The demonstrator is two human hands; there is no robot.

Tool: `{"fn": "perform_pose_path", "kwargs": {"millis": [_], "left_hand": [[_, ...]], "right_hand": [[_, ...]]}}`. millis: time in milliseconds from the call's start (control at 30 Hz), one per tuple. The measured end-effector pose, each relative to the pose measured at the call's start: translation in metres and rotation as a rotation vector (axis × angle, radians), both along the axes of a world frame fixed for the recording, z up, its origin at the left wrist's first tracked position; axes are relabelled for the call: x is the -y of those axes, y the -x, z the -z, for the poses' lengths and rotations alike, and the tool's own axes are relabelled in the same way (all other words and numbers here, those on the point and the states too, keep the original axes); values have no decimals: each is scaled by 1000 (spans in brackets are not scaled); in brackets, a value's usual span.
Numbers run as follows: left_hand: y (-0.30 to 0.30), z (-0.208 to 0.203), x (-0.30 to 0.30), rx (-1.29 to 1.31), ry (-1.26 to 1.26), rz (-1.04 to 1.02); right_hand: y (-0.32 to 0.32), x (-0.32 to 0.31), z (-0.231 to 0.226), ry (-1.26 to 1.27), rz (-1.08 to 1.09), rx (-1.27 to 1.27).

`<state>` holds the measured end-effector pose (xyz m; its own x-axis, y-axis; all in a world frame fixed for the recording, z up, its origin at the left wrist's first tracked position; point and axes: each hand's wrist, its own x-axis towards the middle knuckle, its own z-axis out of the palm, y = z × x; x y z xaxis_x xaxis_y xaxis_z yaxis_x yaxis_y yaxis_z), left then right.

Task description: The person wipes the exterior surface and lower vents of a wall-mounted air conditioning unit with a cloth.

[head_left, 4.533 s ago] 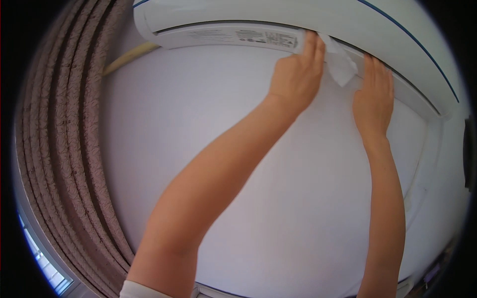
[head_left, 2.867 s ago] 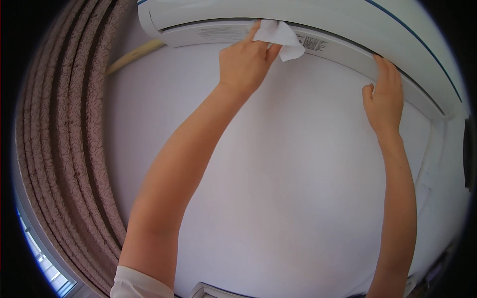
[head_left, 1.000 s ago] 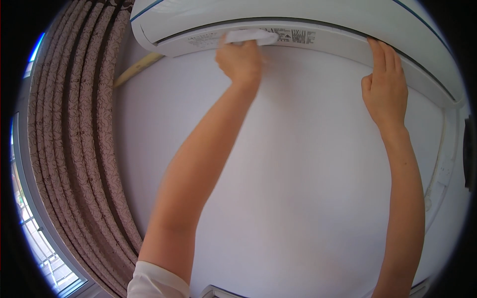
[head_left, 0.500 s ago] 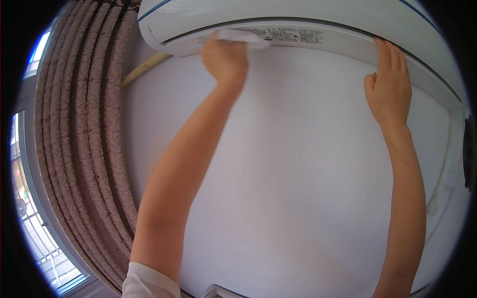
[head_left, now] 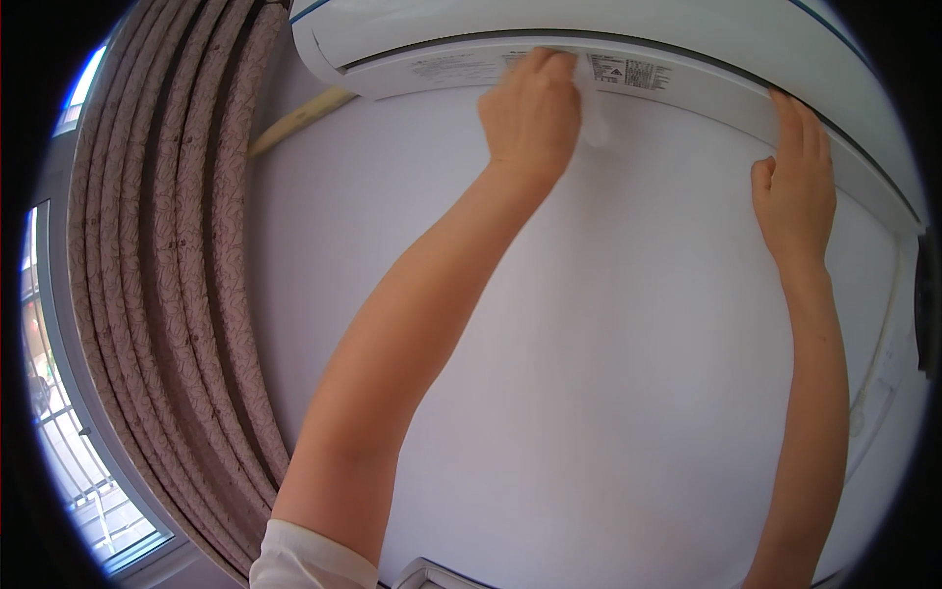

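Observation:
A white wall-mounted air conditioner (head_left: 549,18) spans the top of the view, with a printed label (head_left: 628,74) on its lower face. Against that face, beside the label, my left hand (head_left: 533,116) is closed on a white cloth (head_left: 594,110). The cloth is partly hidden by the hand and blurred, and its loose end hangs on the right. Farther right, my right hand (head_left: 797,201) rests its outstretched fingertips on the unit's lower edge, near the dark gap. Its thumb stands apart and nothing shows in the hand.
Brown patterned curtains (head_left: 182,255) hang at the left, before a bright barred window (head_left: 74,442). A pale wrapped pipe (head_left: 299,120) runs from under the unit toward the curtain. Behind my arms is a white wall (head_left: 608,373). A dark object (head_left: 925,304) sits at the far right.
My left hand has moved right along the air conditioner's lower face with the cloth. My right hand keeps its place on the edge while the view has shifted slightly.

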<state>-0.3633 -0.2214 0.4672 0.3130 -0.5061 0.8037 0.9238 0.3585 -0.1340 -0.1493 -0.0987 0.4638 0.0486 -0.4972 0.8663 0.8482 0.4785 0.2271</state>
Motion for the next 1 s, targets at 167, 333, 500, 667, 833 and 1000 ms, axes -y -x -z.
{"fn": "perform_pose_path", "kwargs": {"millis": [167,333,500,667,833,1000], "left_hand": [[39,1,15,389,14,113],[92,-9,43,732,-134,296],[128,-16,75,977,-181,331],[153,-21,77,862,-100,606],[81,-20,33,475,52,1318],[-7,-9,4,478,214,1642]], "right_hand": [[-4,2,-1,21,-6,31],[-3,6,1,-20,-17,51],[-2,2,2,-21,-4,51],[2,9,2,-27,-17,38],[2,9,2,-12,-1,9],[0,7,3,-3,-2,48]]}}
